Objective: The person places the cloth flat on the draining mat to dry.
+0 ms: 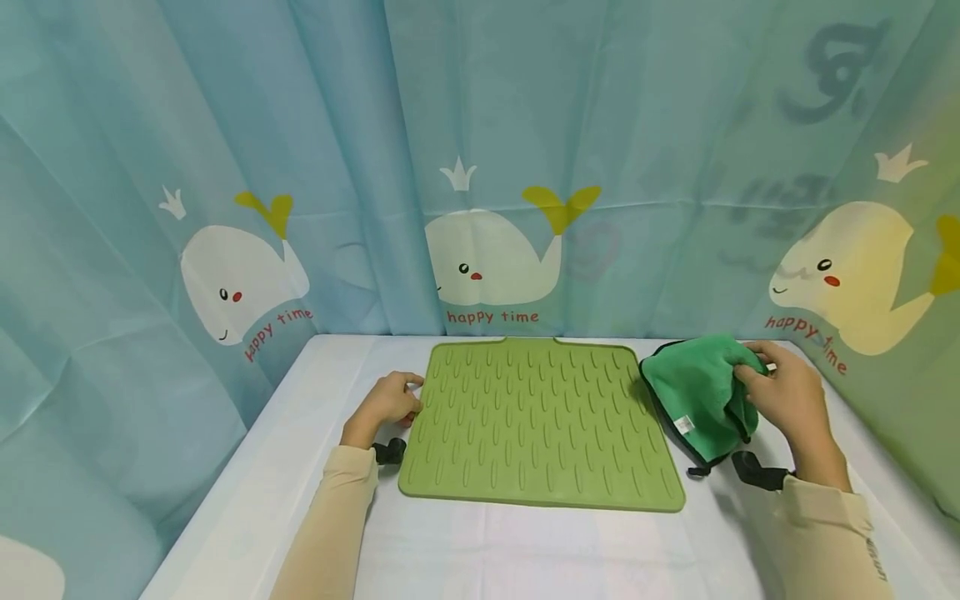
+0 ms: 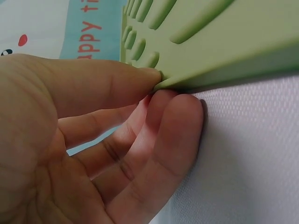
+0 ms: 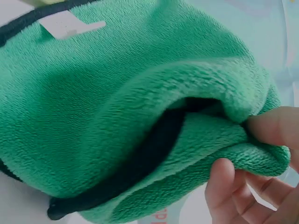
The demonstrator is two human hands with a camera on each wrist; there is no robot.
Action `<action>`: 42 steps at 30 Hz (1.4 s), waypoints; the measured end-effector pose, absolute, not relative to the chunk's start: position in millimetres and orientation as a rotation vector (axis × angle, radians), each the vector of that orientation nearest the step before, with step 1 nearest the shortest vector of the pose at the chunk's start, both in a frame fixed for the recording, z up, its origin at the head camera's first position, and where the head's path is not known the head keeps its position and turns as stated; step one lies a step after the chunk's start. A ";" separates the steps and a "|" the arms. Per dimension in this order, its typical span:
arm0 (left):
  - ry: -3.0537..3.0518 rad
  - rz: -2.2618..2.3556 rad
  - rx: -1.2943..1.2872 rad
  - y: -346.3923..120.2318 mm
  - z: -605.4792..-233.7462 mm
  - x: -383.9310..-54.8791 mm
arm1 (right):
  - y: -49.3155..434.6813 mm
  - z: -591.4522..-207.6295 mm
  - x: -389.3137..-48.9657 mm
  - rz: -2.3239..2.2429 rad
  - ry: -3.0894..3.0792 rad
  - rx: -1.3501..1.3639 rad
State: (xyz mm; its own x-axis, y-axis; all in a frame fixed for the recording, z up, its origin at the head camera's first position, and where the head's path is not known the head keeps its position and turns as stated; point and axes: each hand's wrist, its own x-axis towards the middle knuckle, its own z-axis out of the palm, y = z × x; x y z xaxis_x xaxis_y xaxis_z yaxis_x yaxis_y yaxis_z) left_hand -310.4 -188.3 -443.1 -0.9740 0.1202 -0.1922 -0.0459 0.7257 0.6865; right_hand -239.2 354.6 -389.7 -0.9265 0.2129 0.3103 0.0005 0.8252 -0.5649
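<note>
A green silicone drying mat [image 1: 540, 425] with raised ridges lies flat on the white table. At its left edge my left hand [image 1: 392, 398] pinches the rim; in the left wrist view the thumb [image 2: 112, 84] is on top and fingertips [image 2: 180, 121] are beneath the edge. My right hand [image 1: 787, 392] grips a green cloth [image 1: 697, 392] with black edging and a white tag, bunched between thumb and fingers. The cloth hangs just off the mat's right side, its lower corner near the table. In the right wrist view its plush folds [image 3: 117, 93] fill most of the picture.
A white-covered table [image 1: 540, 550] extends around the mat. Behind and beside it hangs a blue-green curtain [image 1: 360, 150] printed with whales. Dark wrist-camera mounts [image 1: 757, 471] sit at both wrists.
</note>
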 end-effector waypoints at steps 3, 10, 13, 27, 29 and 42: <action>2.703 1.091 0.062 -188.5 -444.1 -310.3 | 350.2 -388.9 -240.5 0.863 -2.609 -0.147; 2.694 1.141 0.078 -189.5 -445.4 -311.2 | 339.3 -384.9 -241.3 0.930 -2.545 -0.122; 2.709 1.143 0.092 -189.5 -446.5 -312.1 | 333.9 -382.7 -241.1 0.966 -2.521 -0.108; 2.744 1.155 0.123 -188.1 -447.8 -314.1 | 302.1 -375.6 -242.3 1.146 -2.417 -0.038; 2.750 1.150 0.125 -187.5 -447.2 -313.9 | 295.5 -373.6 -241.4 1.159 -2.403 -0.020; 2.743 1.152 0.113 -186.5 -447.9 -315.3 | 255.9 -374.2 -243.1 1.256 -2.332 0.115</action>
State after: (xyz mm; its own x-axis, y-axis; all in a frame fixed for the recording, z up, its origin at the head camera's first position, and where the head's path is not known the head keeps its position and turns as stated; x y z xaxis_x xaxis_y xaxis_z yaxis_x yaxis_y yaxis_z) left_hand -315.3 -186.5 -447.9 -0.9837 0.1328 -0.1214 0.0063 0.6996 0.7145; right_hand -243.1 255.9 -374.2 -0.8784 0.1514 0.4533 -0.2951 0.5742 -0.7637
